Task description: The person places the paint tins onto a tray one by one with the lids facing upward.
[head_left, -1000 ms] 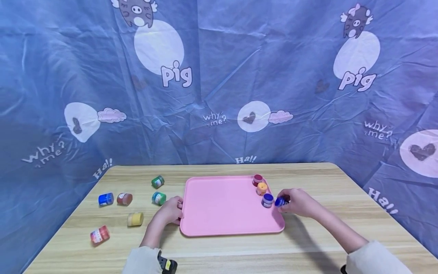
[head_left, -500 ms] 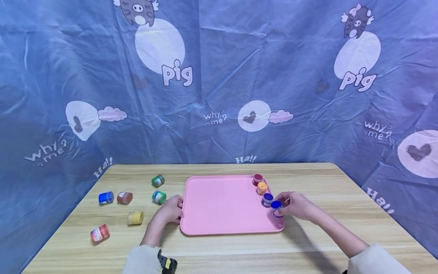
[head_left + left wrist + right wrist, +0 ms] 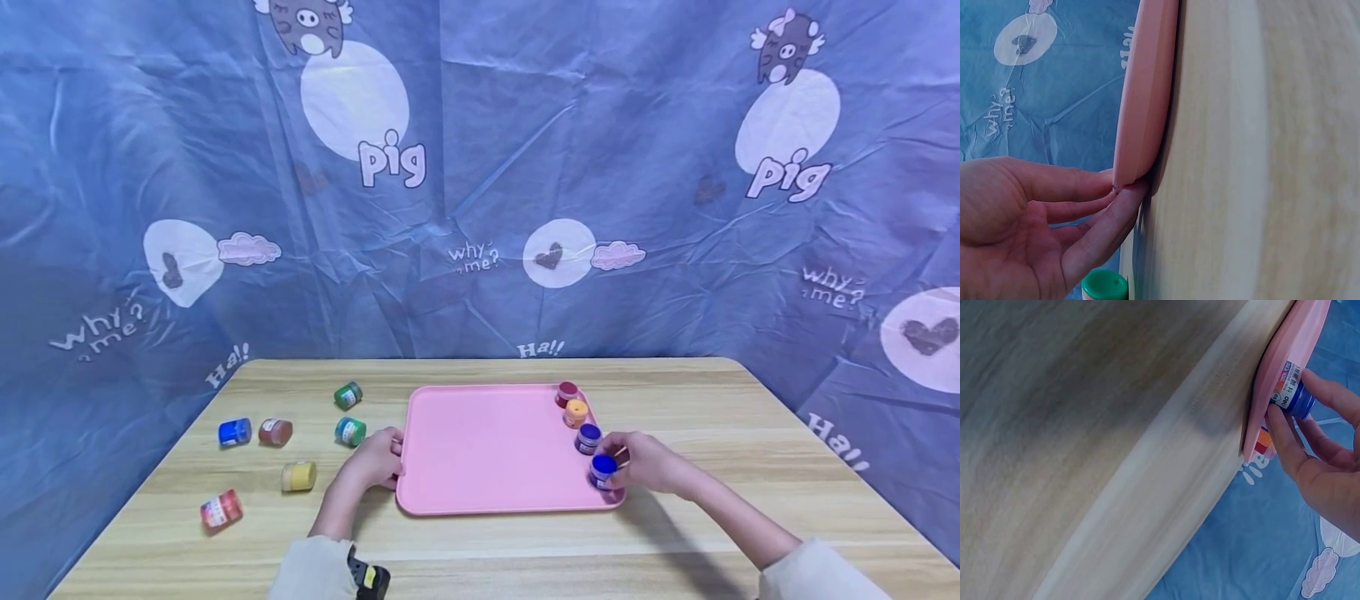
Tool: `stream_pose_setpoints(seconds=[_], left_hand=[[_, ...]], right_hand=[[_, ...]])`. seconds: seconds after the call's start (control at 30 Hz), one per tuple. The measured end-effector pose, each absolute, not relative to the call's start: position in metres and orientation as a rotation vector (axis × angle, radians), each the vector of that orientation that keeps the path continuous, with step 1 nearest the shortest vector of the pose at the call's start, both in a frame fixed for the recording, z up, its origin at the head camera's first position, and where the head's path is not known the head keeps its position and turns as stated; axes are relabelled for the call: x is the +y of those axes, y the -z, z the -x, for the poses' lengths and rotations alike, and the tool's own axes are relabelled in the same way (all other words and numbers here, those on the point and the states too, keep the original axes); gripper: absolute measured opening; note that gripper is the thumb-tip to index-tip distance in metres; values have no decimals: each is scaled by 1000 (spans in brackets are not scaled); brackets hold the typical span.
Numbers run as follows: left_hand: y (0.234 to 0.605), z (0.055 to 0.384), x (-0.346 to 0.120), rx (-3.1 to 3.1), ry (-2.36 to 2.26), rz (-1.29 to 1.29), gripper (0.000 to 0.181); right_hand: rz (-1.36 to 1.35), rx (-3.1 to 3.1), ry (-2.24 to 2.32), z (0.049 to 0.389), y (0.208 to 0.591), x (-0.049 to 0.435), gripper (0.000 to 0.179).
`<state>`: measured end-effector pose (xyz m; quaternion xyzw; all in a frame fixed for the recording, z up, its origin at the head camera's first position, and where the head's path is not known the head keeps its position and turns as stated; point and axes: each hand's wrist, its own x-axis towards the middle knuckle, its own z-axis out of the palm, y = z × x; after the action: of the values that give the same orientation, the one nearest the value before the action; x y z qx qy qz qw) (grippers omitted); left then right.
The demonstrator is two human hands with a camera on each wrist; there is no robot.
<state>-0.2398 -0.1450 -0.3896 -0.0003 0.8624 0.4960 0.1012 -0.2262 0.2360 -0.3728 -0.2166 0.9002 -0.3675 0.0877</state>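
Observation:
My right hand [image 3: 643, 462] holds an upright paint jar with a blue lid [image 3: 603, 472] on the right side of the pink tray [image 3: 487, 450]. In the right wrist view the jar's printed label [image 3: 1287, 384] faces the camera, and my fingertips touch its sides. My left hand [image 3: 377, 460] pinches the tray's left edge; the left wrist view shows the thumb on the rim and a finger beneath. Behind the held jar, a violet-lidded jar [image 3: 588, 439], an orange jar [image 3: 576, 413] and a dark red jar [image 3: 567, 394] stand in a row along the tray's right side.
On the wooden table [image 3: 480, 558], left of the tray, lie several jars: two green [image 3: 348, 396], one blue [image 3: 235, 432], one brown-red [image 3: 275, 432], one yellow [image 3: 299, 477], one red [image 3: 222, 509]. A blue printed cloth [image 3: 480, 183] hangs behind the table.
My right hand has brought the blue-lidded jar from a tilted pose at the tray's right edge to upright on the tray, slightly nearer the front. My left hand stays at the tray edge.

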Motion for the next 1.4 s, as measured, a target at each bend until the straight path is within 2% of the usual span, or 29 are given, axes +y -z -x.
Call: stream_pose_setpoints(seconds=[0.9, 1.27, 1.4], left_hand=[[395, 240, -145, 2550, -1466, -23, 45], [392, 239, -143, 2557, -1437, -14, 46], [392, 240, -145, 2557, -1438, -10, 46]], right_hand=[[727, 2662, 1134, 224, 382, 239, 30], [799, 2603, 1153, 229, 374, 245, 32], [689, 2652, 1209, 236, 365, 248, 29]])
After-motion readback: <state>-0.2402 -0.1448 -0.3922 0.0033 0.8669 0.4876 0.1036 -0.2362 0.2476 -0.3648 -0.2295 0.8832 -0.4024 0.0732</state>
